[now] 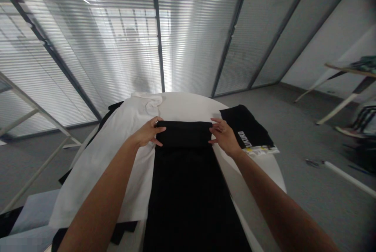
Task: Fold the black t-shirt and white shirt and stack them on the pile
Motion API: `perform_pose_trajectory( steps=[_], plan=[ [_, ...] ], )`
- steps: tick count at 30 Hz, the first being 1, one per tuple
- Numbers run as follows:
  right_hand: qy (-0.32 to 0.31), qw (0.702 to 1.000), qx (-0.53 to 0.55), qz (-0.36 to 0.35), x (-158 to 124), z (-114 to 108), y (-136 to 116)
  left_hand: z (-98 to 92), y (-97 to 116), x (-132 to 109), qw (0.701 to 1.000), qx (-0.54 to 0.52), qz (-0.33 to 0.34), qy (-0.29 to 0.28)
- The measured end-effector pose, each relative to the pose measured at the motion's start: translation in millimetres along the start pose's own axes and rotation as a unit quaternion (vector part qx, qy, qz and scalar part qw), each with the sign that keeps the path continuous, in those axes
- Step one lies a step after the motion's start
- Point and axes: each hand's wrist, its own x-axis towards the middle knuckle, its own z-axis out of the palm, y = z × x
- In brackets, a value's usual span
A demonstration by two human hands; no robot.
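Observation:
A long black garment [190, 197] lies in a narrow strip down the white table. Its far end is turned over into a flat folded band [184, 134]. My left hand [149, 131] grips the band's left edge, fingers curled at the upper and lower corners. At the right edge, my right hand [223, 134] pinches the same band between thumb and fingers. What kind of garment it is cannot be made out. Left of it, a white shirt [117, 158] is spread flat, partly behind my left forearm.
A stack of folded clothes [246, 126], black with white lettering on top, sits at the right of the white table [188, 105]. Blinds behind glass [126, 48] stand beyond. A metal frame [41, 115] is at the left, another table [349, 70] at the far right.

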Motion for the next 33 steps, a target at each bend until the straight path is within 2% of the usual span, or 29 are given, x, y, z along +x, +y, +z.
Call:
perform_pose_trajectory(
  steps=[10,17,22,26,29,31,33],
  plan=[
    [0.015,0.994,0.088,-0.055,0,-4,-6,4.8,0,4,0.995,-0.050,0.079,0.035],
    [0.011,0.996,0.014,-0.083,-1,-7,-6,3.7,-2,6,0.994,-0.052,0.089,0.041],
    [0.007,0.995,-0.059,-0.083,-3,-7,-10,-0.4,1,2,0.996,-0.006,0.084,0.008],
    [-0.012,0.992,-0.102,-0.079,-3,-5,-8,-1.3,4,0,0.993,0.090,0.079,0.003],
    [-0.004,0.967,-0.228,-0.110,-5,-5,-7,3.2,9,0,0.976,0.208,0.056,0.027],
    [0.020,0.942,-0.302,-0.148,-9,-4,-9,11.3,13,1,0.941,0.321,0.070,0.079],
    [0.029,0.921,-0.337,-0.195,-14,0,-14,25.1,14,0,0.888,0.433,0.090,0.131]
  ],
)
